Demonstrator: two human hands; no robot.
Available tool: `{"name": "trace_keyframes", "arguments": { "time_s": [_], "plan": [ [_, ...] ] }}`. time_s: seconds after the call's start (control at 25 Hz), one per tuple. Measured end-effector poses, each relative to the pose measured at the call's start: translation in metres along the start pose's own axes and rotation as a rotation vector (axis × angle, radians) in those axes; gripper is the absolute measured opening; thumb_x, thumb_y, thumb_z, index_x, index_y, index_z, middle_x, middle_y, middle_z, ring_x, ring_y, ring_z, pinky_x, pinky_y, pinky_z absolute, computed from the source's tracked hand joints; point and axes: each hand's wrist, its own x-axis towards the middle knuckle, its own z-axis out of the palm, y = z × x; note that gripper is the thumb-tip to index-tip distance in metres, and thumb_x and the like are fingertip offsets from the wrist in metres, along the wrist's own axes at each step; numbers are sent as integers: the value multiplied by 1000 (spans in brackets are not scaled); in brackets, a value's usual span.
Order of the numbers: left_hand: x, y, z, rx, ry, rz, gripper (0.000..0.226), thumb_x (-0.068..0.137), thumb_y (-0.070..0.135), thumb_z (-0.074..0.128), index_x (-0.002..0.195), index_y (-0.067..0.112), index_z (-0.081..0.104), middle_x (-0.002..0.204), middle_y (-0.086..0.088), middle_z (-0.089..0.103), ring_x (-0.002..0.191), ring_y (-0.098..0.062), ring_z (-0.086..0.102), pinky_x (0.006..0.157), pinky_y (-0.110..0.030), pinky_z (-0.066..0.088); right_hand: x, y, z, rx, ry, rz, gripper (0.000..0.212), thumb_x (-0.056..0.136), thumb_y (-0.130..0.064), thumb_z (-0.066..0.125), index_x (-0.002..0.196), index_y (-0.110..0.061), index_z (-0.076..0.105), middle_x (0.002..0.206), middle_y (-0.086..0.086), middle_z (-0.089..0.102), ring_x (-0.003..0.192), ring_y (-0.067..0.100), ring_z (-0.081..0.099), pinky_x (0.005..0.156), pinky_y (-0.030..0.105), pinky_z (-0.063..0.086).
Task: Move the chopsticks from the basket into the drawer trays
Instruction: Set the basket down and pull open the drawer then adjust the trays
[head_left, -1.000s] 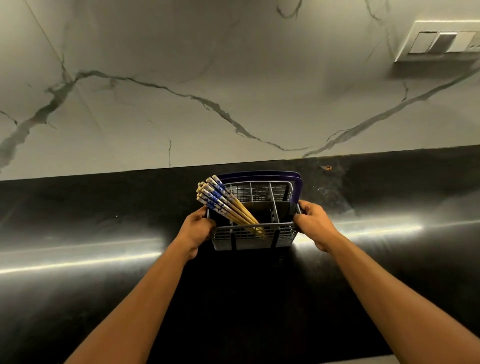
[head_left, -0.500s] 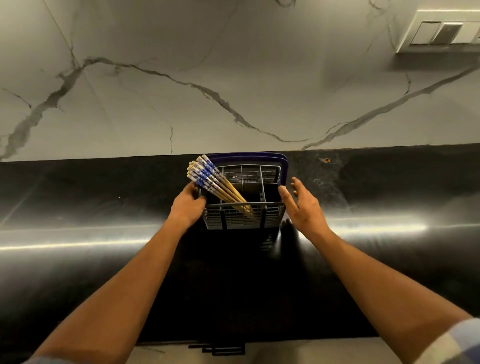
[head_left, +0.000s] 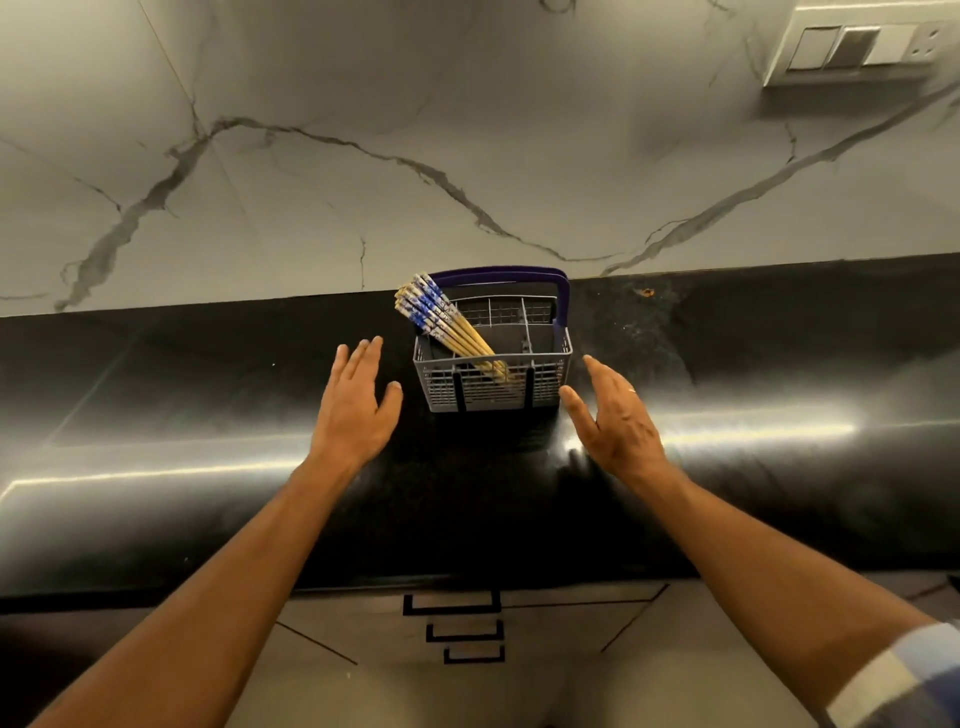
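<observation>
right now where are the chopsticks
In the head view the chopsticks lean in the left side of the grey basket on the black counter, between both open hands.

The lower ends of the chopsticks (head_left: 449, 327) were screened by the grey basket (head_left: 493, 387) mesh. The wall switch plate (head_left: 862, 47) ran off the right edge. A checked sleeve (head_left: 898, 675) was cropped at the bottom-right corner.

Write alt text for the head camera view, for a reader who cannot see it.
A grey cutlery basket with a purple handle stands on a black countertop, holding a leaning bundle of blue-patterned chopsticks. An open left hand and right hand hover on either side, touching nothing. Closed drawers sit below, a marble wall behind.
</observation>
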Motion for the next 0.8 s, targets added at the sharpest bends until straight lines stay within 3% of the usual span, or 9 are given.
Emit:
{"name": "trace_keyframes", "arguments": {
  "time_s": [0.08, 0.16, 0.24, 0.32, 0.44, 0.56, 0.6, 0.72, 0.8],
  "plan": [
    [-21, 3, -2, -32, -34, 59, 47, 97, 18, 55, 143, 15, 49, 151, -10, 48, 146, -26, 34, 117, -38, 29, -20, -5, -2, -16, 11, 11, 68, 98, -57, 40, 151, -15, 31, 153, 11, 42, 142, 26, 36, 115, 43, 34],
    [-51, 5, -3, -119, -99, 99, 27, 92, 14, 60, 116, 19, 71, 114, -7, 73, 107, -19, 67, 95, -31, 50, -45, -11, -2, -23, 26, 37, 64, 98, -54, 44, 150, -16, 34, 151, 10, 44, 140, 25, 38, 113, 40, 34],
    [-88, -2, -2, -192, -203, 141, 15, 90, 16, 64, 95, 26, 75, 79, 7, 73, 68, -3, 65, 66, -20, 52, -75, -19, 0, -43, 70, 7, 56, 99, -48, 47, 144, -15, 43, 144, 10, 52, 133, 24, 46, 109, 37, 38],
    [-125, -14, 10, -237, -327, 180, 13, 89, 20, 64, 86, 30, 72, 67, 13, 67, 60, 1, 62, 57, -12, 48, -108, -24, 4, -32, 134, -14, 41, 100, -42, 48, 129, -14, 54, 123, 8, 62, 113, 20, 55, 96, 35, 48],
    [-185, -40, 49, -199, -527, 138, 11, 88, 26, 63, 95, 29, 71, 79, 13, 69, 68, 2, 64, 68, -25, 58, -167, -26, 17, -33, 202, -13, 20, 95, -33, 51, 95, -14, 55, 88, 1, 53, 81, 15, 47, 69, 33, 47],
    [-209, -60, 89, 99, -735, 41, 43, 93, 31, 59, 135, 23, 55, 128, -1, 64, 114, -13, 61, 101, -33, 51, -213, -17, 26, -75, 164, 48, 11, 93, -12, 57, 84, -10, 52, 80, 3, 48, 73, 19, 44, 65, 43, 45],
    [-207, -64, 99, 182, -748, 11, 51, 93, 32, 58, 143, 22, 47, 134, -4, 59, 118, -19, 59, 102, -35, 50, -222, -13, 30, -100, 140, 66, 10, 93, -7, 57, 84, -9, 54, 79, 5, 50, 73, 21, 45, 66, 46, 46],
    [-195, -71, 126, 258, -752, -111, 68, 92, 27, 60, 152, 25, 29, 128, -9, 56, 104, -24, 60, 90, -36, 55, -229, -1, 39, -159, 53, 48, 6, 92, -5, 56, 88, -8, 58, 81, 7, 55, 73, 22, 49, 67, 45, 48],
    [-196, -74, 145, 340, -791, -144, 71, 91, 25, 62, 152, 23, 28, 137, -11, 51, 115, -28, 56, 98, -37, 52, -230, 7, 48, -180, 1, 36, 5, 93, -8, 56, 94, -10, 60, 84, 5, 58, 76, 21, 50, 69, 42, 50]
  ]
}}
